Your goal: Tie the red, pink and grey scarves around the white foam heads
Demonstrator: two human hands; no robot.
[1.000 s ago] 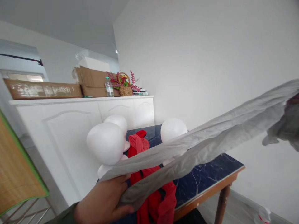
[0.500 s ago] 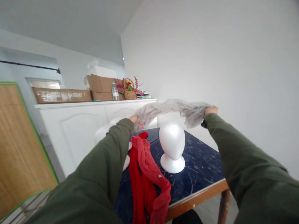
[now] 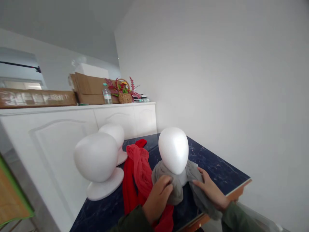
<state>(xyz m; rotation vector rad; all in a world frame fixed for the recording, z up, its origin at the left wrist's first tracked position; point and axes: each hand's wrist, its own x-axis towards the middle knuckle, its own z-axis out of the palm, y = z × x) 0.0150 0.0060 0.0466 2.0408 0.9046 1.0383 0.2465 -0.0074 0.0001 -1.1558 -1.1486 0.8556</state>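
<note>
A grey scarf (image 3: 177,195) is draped around the neck of a white foam mannequin head (image 3: 173,149), which stands upright on the dark blue marbled table (image 3: 212,161). My left hand (image 3: 158,198) has its fingers curled on the scarf's left part, in front of the neck. On the other side, my right hand (image 3: 212,188) holds the scarf between thumb and fingers, and that end hangs down past the table's front edge. Left of the head lie a coral-red scarf (image 3: 138,161) and a brighter red scarf (image 3: 129,190), partly hidden by my left hand and sleeve.
Two more white mannequin heads, a near one (image 3: 96,158) and a farther one (image 3: 114,132), stand at the table's left. Behind is a white cabinet (image 3: 65,135) bearing cardboard boxes (image 3: 90,88), a water bottle (image 3: 107,93) and a flower basket (image 3: 125,96). A wall rises at the right.
Both hands have come down and closer from above the head. The grey scarf, stretched in the air before, now lies around the head's neck. The view has turned slightly right.
</note>
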